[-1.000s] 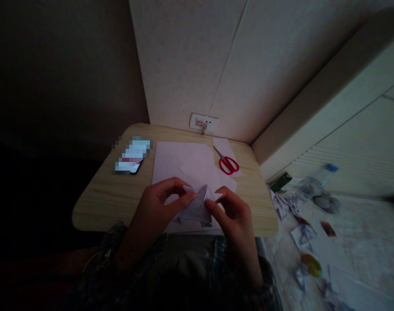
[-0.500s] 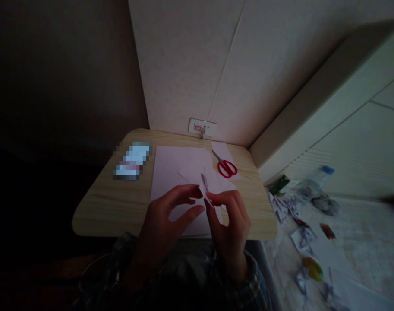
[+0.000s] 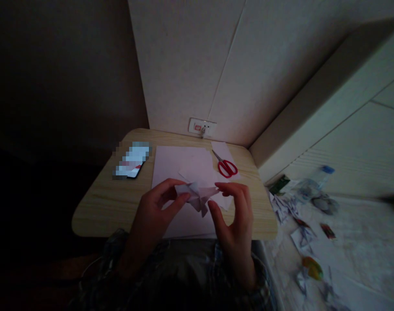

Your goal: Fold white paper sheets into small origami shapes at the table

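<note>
A folded white paper piece [image 3: 198, 196] with several pointed flaps is held above the paper sheets [image 3: 180, 162] on the small table. My left hand [image 3: 161, 207] pinches its left flap between thumb and fingers. On the other side, my right hand [image 3: 232, 207] has thumb and index finger apart; its index fingertip is close to the right point of the folded paper, and I cannot tell whether it touches. Red-handled scissors [image 3: 227, 167] lie beyond my right hand, partly on a narrow paper strip [image 3: 221, 149].
A lit phone [image 3: 132, 160] lies at the left of the wooden table [image 3: 106, 205]. Behind it, a socket [image 3: 202, 127] with a plug sits on the wall. To the right are a plastic bottle [image 3: 319, 179], paper scraps [image 3: 281, 207] and a yellow-green object [image 3: 312, 268] on a pale surface.
The folded paper has turned from edge-on to broadside, showing its flaps. My left hand now grips its left side, while my right thumb and index finger have parted and shifted slightly right.
</note>
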Demonstrator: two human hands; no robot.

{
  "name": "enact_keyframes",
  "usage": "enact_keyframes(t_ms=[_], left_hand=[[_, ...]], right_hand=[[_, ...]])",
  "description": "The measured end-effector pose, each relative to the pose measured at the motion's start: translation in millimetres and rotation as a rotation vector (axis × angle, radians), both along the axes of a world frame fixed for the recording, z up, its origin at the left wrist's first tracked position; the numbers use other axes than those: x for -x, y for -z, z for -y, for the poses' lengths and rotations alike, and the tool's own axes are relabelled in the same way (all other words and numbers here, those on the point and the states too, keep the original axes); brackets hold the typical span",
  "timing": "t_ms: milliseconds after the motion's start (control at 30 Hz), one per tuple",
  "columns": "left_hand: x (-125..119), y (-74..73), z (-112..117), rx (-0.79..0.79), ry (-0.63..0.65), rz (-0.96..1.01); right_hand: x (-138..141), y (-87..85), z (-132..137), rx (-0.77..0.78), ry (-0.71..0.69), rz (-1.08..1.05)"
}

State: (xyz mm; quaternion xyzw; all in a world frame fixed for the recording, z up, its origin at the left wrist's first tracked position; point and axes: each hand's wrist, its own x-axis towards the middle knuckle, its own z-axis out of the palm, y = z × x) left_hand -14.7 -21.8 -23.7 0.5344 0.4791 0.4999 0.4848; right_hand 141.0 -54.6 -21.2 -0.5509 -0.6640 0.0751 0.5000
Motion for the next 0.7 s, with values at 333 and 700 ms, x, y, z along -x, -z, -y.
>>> enact_keyframes(t_ms=[333, 700], left_hand=[[-3.3, 0.5, 7.2, -0.054, 0.152, -0.113], [-5.7, -1.9, 4.0, 0.061, 0.122, 0.038]], right_hand=[[-1.3, -0.2, -2.5, 0.236, -0.225, -0.272], [0.4, 3.1, -3.8, 0.267, -0.231, -0.381]])
